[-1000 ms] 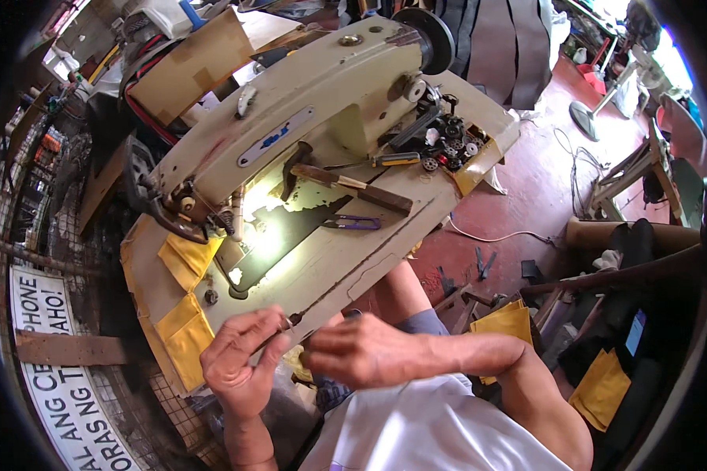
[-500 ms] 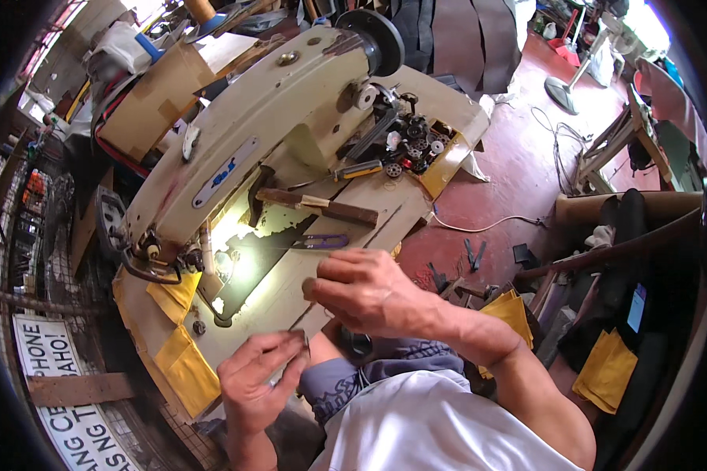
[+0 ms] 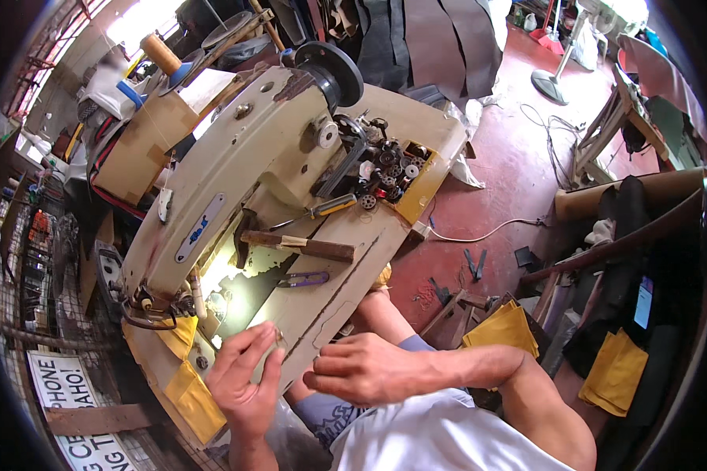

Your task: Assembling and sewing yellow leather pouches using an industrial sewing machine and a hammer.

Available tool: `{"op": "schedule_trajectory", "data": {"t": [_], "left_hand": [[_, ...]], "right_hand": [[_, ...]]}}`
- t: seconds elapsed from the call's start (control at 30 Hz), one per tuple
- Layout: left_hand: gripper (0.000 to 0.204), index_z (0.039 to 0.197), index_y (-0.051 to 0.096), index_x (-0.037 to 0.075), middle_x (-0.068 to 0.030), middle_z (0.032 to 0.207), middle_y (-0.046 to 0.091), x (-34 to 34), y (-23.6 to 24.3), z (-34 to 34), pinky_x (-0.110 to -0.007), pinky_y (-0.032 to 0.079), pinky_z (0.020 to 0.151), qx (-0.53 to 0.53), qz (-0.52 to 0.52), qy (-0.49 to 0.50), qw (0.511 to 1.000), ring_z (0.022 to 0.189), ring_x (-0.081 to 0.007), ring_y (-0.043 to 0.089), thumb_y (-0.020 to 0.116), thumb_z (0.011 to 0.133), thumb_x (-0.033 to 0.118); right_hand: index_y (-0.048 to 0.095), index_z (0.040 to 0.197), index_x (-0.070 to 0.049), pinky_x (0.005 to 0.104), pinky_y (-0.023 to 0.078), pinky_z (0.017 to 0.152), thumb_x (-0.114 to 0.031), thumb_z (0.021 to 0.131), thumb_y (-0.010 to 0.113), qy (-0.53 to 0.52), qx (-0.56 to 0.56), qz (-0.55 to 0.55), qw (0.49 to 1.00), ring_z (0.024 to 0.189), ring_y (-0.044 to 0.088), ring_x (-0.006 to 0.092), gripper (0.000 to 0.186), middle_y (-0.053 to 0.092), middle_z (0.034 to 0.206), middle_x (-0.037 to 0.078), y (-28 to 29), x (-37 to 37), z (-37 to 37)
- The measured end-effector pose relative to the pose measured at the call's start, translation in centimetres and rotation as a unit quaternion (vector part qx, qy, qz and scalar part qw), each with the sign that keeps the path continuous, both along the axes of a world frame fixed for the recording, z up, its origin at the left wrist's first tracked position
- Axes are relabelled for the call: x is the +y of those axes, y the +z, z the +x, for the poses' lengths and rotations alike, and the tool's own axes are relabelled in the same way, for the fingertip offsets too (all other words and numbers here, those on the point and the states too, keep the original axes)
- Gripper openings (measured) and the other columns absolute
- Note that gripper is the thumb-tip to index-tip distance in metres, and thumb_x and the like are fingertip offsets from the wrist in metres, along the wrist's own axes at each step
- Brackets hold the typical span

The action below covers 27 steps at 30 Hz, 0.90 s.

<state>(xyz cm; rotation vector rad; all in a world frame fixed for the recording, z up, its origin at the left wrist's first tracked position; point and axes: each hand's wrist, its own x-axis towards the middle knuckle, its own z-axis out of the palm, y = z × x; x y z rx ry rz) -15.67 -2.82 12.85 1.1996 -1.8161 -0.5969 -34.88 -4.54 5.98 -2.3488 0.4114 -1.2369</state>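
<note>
Sewing machine [image 3: 236,180], cream-coloured and worn, fills the upper middle of the view, tilted across its pale table [image 3: 346,267], with a black handwheel [image 3: 334,71] at its far end and a lit patch of bed under the needle end. Red floor [image 3: 511,173] spreads to the right, strewn with a white cable and yellow folded cloths [image 3: 503,330]. On the table beside the machine lie a wooden-handled tool [image 3: 298,245], a yellow-handled screwdriver [image 3: 330,206] and, nearer the person, purple thread snips [image 3: 302,279]; a cluster of small dark bobbins and metal parts [image 3: 385,165] sits at the table's far corner. The left hand [image 3: 243,381] is raised at the table's near edge, fingers curled and thumb brought in, pinching a small pale piece [image 3: 277,339] at its fingertips; what that piece is cannot be told. The right hand [image 3: 369,369] hovers just beside it, over the lap, fingers bent loosely inward with the fingertips pointing toward the left hand, apparently holding nothing. The two hands are close but not touching, both below the table edge nearest the person.
</note>
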Motion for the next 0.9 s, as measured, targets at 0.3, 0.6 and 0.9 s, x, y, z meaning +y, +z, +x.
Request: {"op": "schedule_trajectory", "data": {"t": [0.3, 0.6, 0.9], "left_hand": [[0.03, 0.105, 0.071, -0.001, -0.0146, 0.101, 0.069, -1.2, 0.3, -1.3, -0.032, 0.056, 0.08, -0.061, -0.008, -0.024, 0.998, 0.091, -0.0242, 0.069, 0.074, 0.075, -0.006], [0.029, 0.104, 0.07, -0.003, -0.015, 0.1, 0.069, -0.7, 0.1, -0.8, -0.034, 0.058, 0.081, 0.043, 0.029, -0.035, 0.998, 0.091, -0.026, 0.07, 0.07, 0.076, -0.011], [0.029, 0.108, 0.067, -0.003, -0.0145, 0.106, 0.067, -4.1, -0.6, -0.4, -0.032, 0.056, 0.078, -0.208, -0.098, 0.038, 0.972, 0.094, -0.0247, 0.068, 0.069, 0.079, -0.008]], "right_hand": [[0.057, 0.089, -0.002, 0.0378, 0.053, 0.064, -0.013, 0.067, 0.064, -0.03, 0.003, 0.013, 0.999, 0.078, 0.06, 0.0269, 0.025, 0.051, 0.081, 0.01, -1.0, -1.1, -0.7], [0.055, 0.09, -0.002, 0.0371, 0.052, 0.063, -0.012, 0.069, 0.063, -0.044, 0.001, -0.035, 0.998, 0.076, 0.058, 0.0241, 0.025, 0.05, 0.078, 0.007, -0.6, -1.4, -0.3], [0.061, 0.1, -0.009, 0.0377, 0.044, 0.045, -0.007, 0.072, 0.067, -0.18, -0.014, 0.115, 0.977, 0.055, 0.059, 0.0251, 0.029, 0.053, 0.074, 0.004, 1.3, -1.8, -2.3]]}}
